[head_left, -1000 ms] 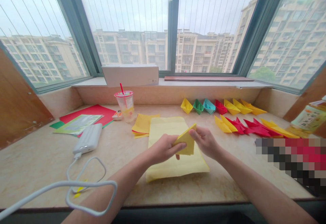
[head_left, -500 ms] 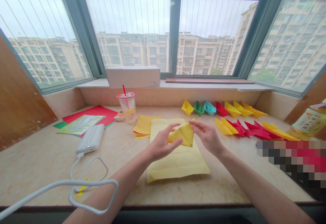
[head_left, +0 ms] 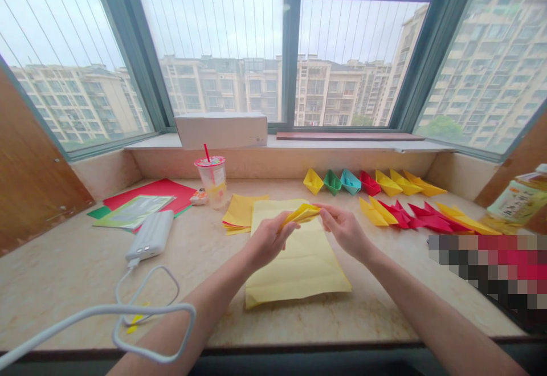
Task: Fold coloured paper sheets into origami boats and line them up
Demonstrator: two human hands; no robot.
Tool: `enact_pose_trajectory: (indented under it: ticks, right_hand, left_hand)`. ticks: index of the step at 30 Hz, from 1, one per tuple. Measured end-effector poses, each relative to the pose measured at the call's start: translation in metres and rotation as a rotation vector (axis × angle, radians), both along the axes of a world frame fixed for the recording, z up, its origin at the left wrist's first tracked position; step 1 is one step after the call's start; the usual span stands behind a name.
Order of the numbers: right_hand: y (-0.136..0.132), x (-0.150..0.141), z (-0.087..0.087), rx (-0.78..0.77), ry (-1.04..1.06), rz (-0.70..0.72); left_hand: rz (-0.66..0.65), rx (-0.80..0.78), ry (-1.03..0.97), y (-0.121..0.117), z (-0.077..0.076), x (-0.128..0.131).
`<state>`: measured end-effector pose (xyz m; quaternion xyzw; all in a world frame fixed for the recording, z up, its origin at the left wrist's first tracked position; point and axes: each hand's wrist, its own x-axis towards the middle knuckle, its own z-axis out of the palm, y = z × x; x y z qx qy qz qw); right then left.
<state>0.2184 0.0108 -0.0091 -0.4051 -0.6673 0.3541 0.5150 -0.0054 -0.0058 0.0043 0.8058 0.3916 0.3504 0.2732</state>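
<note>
Both my hands hold a folded yellow paper piece (head_left: 302,213) just above the stone ledge. My left hand (head_left: 267,241) pinches its left end and my right hand (head_left: 345,230) pinches its right end. The piece lies nearly flat between them, seen edge-on. Under my hands lies a large pale yellow sheet (head_left: 299,268). A small stack of yellow squares (head_left: 240,211) sits to its left. Several folded paper boats (head_left: 350,181) in yellow, green, blue and red stand in a row at the back right, with flat folded pieces (head_left: 410,213) in front of them.
A plastic cup with a red straw (head_left: 211,178) stands at the back. Red and green sheets (head_left: 145,199) lie left. A white power bank (head_left: 149,235) with a looping cable (head_left: 141,307) lies front left. A bottle (head_left: 515,199) stands far right; a white box (head_left: 221,129) rests on the sill.
The yellow piece has turned from a broad upright face to a flat edge-on shape. Both hands rose a little and moved away from me.
</note>
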Motion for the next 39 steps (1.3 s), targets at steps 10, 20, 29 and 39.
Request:
enact_pose_trajectory:
  ticks: [10,20,29,39]
  right_hand:
    - [0.006,0.003,-0.005,0.040,-0.031,-0.026]
    - [0.001,-0.008,0.001,-0.230,0.399,0.220]
    - [-0.003,-0.009,0.006,-0.257,0.353,0.366]
    - [-0.003,-0.006,0.008,-0.257,0.335,0.379]
  left_hand:
    - [-0.103,-0.151,-0.133,-0.003,-0.002,0.008]
    - [-0.132,-0.014,-0.027,-0.004,-0.005,0.010]
    - [-0.191,0.032,-0.064,-0.008,-0.006,0.013]
    - [-0.252,-0.161,-0.187,-0.003,-0.005,0.006]
